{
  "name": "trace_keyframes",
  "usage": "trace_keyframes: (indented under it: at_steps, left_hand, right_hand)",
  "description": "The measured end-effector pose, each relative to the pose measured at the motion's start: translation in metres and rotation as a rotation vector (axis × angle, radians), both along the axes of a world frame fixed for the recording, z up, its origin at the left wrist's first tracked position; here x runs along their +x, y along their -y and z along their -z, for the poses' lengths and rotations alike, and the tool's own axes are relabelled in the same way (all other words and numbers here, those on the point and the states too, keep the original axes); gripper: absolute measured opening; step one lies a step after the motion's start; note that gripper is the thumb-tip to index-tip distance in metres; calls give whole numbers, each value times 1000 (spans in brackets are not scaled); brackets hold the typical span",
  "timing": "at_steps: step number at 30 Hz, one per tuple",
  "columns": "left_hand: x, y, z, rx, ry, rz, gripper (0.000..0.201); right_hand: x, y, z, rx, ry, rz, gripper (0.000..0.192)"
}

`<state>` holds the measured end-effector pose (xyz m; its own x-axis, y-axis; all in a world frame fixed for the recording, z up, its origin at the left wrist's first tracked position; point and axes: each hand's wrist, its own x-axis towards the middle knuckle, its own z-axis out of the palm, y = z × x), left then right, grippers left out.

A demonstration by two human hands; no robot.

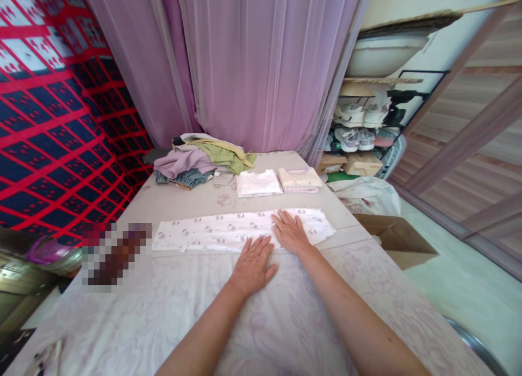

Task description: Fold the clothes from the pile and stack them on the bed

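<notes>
Both hands, left [252, 264] and right [290, 232], are lying spread flat, pressing a folded cloth [228, 230] running nine to three o'clock.

Both forearms are bare to the bottom edge of the view, no sleeve showing, and the left hand [253, 264] and right hand [290, 232] wear neither gloves nor rings.
</notes>
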<state>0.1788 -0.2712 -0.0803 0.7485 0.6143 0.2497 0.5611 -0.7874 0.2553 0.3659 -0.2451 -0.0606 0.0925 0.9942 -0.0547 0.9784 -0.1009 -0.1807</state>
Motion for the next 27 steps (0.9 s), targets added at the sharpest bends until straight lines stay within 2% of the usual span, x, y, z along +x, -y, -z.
trace_keyframes:
  at_steps: [2, 6, 8, 12, 15, 17, 19, 22, 27]
  left_hand:
    - [1, 1, -2, -13, 17, -10, 49]
    - [-12, -4, -10, -20, -3, -96, 45]
    - [-33, -12, -14, -13, -33, -173, 43]
    - [-95, -34, -15, -11, -105, -303, 43]
    - [-135, -45, -13, -16, -139, -365, 44]
    - [-149, -48, -13, -29, -170, -401, 46]
    - [-154, -49, -12, -40, -194, -431, 48]
    - [-152, -49, -11, -57, -210, -454, 49]
    - [-151, -50, -8, -58, -194, -491, 49]
  right_hand:
    - [-3, 1, -4, -5, 2, 6, 51]
    - [-18, 7, -7, 107, -5, -58, 51]
    - [-24, 12, -2, 121, -10, -110, 50]
    - [-29, 18, 6, 108, -5, -125, 48]
    - [-36, 20, 0, 150, -14, -129, 48]
    - [-50, 21, -7, 183, -40, -157, 48]
    - [-67, 23, -11, 194, -65, -225, 50]
    - [-89, 24, -7, 120, -81, -346, 51]
    - [-95, 24, 1, 39, -94, -396, 51]
